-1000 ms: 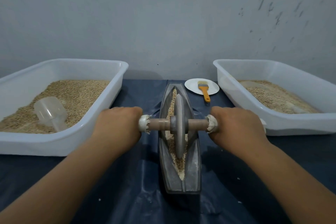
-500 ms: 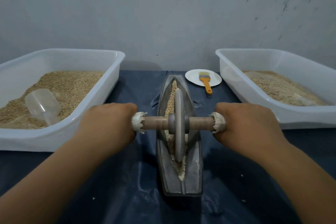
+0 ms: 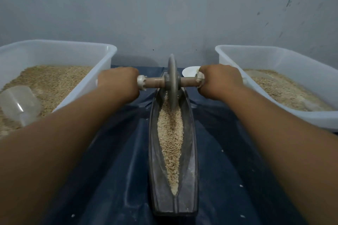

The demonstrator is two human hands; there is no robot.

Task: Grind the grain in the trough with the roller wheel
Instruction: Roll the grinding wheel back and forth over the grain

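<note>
A grey boat-shaped trough [image 3: 190,170] lies lengthwise on the dark blue cloth, with pale grain [image 3: 171,139] along its groove. The grey roller wheel [image 3: 172,80] stands upright at the trough's far end, its wooden axle crossing left to right. My left hand [image 3: 118,83] grips the axle's left handle and my right hand [image 3: 219,80] grips the right handle, both arms stretched forward. The handle ends are hidden inside my fists.
A white tub [image 3: 102,56] of grain with a clear plastic scoop [image 3: 20,104] stands at the left. A second white tub [image 3: 230,55] of grain stands at the right. A white plate [image 3: 190,73] sits behind the wheel, against the grey wall.
Both hands have pushed the wheel from the trough's middle to its far end. The grain in the near half now lies uncovered, and the plate's brush is hidden.
</note>
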